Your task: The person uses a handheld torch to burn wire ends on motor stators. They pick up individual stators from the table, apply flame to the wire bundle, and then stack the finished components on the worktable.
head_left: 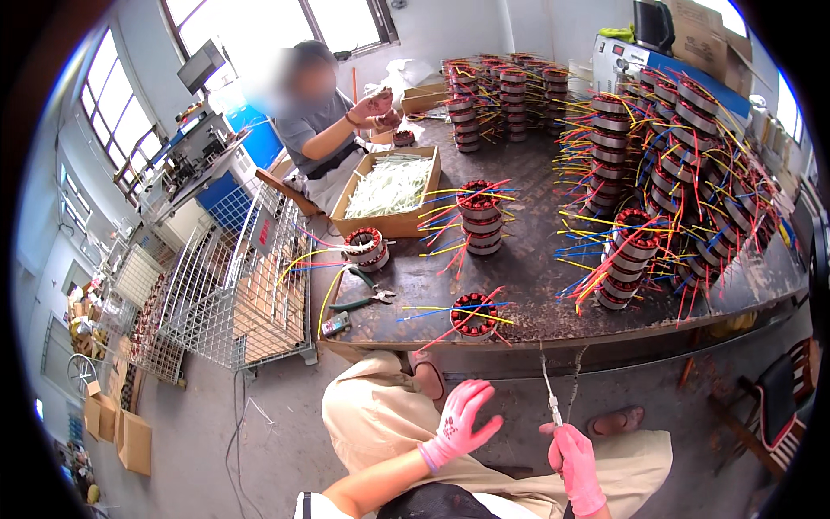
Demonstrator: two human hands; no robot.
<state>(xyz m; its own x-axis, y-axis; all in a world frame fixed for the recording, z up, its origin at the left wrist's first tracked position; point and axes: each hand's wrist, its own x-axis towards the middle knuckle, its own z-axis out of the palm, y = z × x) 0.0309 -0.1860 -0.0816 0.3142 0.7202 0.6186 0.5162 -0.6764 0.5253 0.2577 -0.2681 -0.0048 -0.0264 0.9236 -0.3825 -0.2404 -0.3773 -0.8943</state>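
Note:
My left hand (464, 424), in a pink glove, is held above my lap with its fingers stretched out and nothing in it. My right hand (574, 463), gloved alike, is closed around a slim white-and-grey rod-like piece (553, 405) that continues upward as a thin pale cord to the table's edge; its exact kind is unclear. Nearest to my hands, on the table's front edge, lies a single motor stator (475, 317) with red windings and red, blue and yellow leads. Green-handled pliers (363, 299) rest to its left, beside a small greenish box (335, 323).
Stacked stators (624, 259) with protruding wires crowd the right of the dark table (536, 259). Shorter stacks (482, 229) stand mid-table. A cardboard box (406, 227) of pale sticks sits near a co-worker (316, 121). Left stands a wire cage (233, 285); a chair (772, 406) is right.

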